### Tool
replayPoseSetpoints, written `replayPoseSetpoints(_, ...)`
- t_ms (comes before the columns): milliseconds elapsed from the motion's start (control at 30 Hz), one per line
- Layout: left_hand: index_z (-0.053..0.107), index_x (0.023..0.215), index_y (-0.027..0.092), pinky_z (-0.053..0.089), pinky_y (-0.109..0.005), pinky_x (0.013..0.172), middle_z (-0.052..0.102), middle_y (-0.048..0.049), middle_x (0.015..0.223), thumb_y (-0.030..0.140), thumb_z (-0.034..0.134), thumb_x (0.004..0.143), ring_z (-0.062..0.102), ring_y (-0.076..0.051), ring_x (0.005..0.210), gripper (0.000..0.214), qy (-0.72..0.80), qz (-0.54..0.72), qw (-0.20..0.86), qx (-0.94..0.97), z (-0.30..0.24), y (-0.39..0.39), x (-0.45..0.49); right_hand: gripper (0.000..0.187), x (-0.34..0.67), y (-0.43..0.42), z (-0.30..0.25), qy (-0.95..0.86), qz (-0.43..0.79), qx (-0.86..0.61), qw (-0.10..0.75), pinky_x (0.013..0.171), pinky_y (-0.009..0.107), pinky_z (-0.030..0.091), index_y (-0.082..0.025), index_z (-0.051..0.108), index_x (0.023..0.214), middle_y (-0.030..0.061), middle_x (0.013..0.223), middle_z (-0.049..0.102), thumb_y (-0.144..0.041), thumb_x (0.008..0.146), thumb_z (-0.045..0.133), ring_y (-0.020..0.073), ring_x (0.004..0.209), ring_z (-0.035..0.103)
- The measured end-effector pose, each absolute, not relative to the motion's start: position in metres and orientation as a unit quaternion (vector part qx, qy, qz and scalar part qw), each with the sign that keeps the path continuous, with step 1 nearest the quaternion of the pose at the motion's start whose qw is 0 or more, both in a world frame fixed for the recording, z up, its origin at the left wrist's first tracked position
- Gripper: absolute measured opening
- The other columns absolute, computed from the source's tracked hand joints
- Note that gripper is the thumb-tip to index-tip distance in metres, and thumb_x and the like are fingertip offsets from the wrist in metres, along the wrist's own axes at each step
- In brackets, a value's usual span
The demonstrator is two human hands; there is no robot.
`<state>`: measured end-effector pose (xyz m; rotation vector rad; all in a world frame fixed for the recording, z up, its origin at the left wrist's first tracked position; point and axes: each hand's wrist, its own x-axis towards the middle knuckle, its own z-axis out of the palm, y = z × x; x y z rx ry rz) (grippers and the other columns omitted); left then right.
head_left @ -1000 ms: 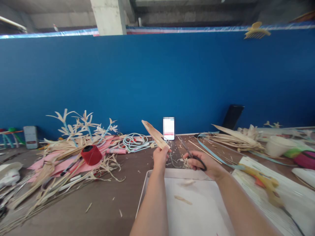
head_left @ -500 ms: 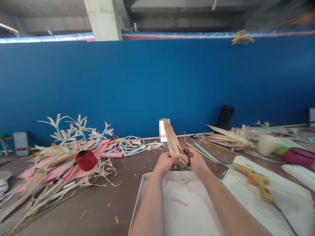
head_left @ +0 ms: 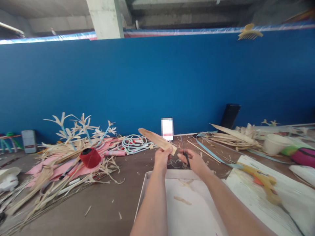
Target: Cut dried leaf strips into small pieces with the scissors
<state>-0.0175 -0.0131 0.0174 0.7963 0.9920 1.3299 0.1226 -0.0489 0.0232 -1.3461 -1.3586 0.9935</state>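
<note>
Between the thumb and fingers of my left hand (head_left: 161, 159) is a long, flat strip of dried husk (head_left: 157, 139), pale tan and tilted up to the left. Its cut end sticks out past my thumb, toward the right. My right hand (head_left: 192, 160) grips a pair of dark-handled scissors (head_left: 186, 156), blades pointing up and away from me. A small gap lies between the scissors and the strip. Both hands hover over the far edge of a shallow white box (head_left: 180, 174), where husk scraps (head_left: 182, 200) lie.
To the left, husk flowers (head_left: 85, 126), a red thread spool (head_left: 90, 157) and loose strips cover pink paper. A phone (head_left: 167, 127) leans on the blue partition (head_left: 137, 78). A yellow glue gun (head_left: 265, 183) rests on papers at right, near a white cup (head_left: 275, 144).
The husk strip has swung from nearly upright to leaning left in my left hand. My right hand with the scissors has drawn apart from the strip.
</note>
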Motion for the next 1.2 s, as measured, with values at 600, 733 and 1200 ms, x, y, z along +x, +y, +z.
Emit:
replayPoseSetpoints(600,0.059,0.083,0.009,0.04,-0.02,0.047,0.062,-0.004,0.068,0.024,0.072,0.056,0.054,-0.009,0.051,0.034,0.372,0.693,0.57,0.237,0.023,-0.011,-0.014,0.039,0.108,-0.061,0.032,-0.599,0.449,-0.525,0.405,0.051,0.023,0.039,-0.016,0.067,0.093,-0.0017,0.057,0.059,-0.039,0.062,0.067,0.013,0.053,0.051)
replayPoseSetpoints(733,0.061,0.085,0.008,0.042,-0.021,0.048,0.063,-0.0047,0.068,0.026,0.073,0.055,0.056,-0.01,0.052,0.036,0.38,0.689,0.572,0.229,0.024,-0.013,-0.013,0.038,0.107,-0.06,0.03,-0.609,0.434,-0.522,0.41,0.048,0.022,0.036,-0.015,0.068,0.093,-0.0029,0.052,0.055,-0.037,0.063,0.067,0.0114,0.049,0.046)
replayPoseSetpoints(1200,0.063,0.079,0.006,0.043,-0.019,0.045,0.063,-0.0068,0.07,0.02,0.073,0.055,0.055,-0.009,0.052,0.03,0.356,0.694,0.602,0.167,0.026,-0.012,-0.01,0.034,0.099,-0.059,0.03,-0.597,0.422,-0.524,0.436,0.044,0.021,0.032,-0.017,0.069,0.089,-0.0046,0.047,0.05,-0.042,0.065,0.064,0.0112,0.046,0.043)
